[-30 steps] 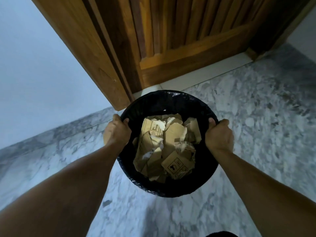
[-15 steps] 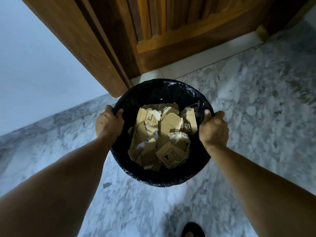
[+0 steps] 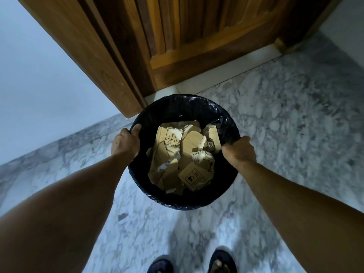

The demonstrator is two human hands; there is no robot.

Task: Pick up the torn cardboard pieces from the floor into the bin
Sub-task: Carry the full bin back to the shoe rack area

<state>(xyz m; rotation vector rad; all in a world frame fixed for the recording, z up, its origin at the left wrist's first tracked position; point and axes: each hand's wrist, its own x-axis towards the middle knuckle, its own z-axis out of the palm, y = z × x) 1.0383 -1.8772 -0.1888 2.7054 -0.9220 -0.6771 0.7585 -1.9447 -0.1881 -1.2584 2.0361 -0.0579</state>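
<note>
A round bin [image 3: 184, 200] lined with a black plastic bag sits at the centre, seen from directly above. The left hand [image 3: 126, 141] grips the bin's left rim, fingers curled over the edge into the liner. The right hand [image 3: 239, 151] grips the bin's right rim the same way, knuckles up. Both bare forearms reach in from the lower corners toward the bin. Inside the bin lies a heap of torn cardboard pieces [image 3: 183, 156], tan, some printed with black handling symbols, filling much of the bottom. Below the bin, a grey-and-white marble floor [image 3: 295, 119] spreads out. Beyond the bin stands a wooden door [image 3: 197, 46] in its frame, with a pale wall [image 3: 39, 75] to the bin's upper left. Nearer than the bin, at the bottom edge, two feet in dark sandals [image 3: 222, 262] show.
</note>
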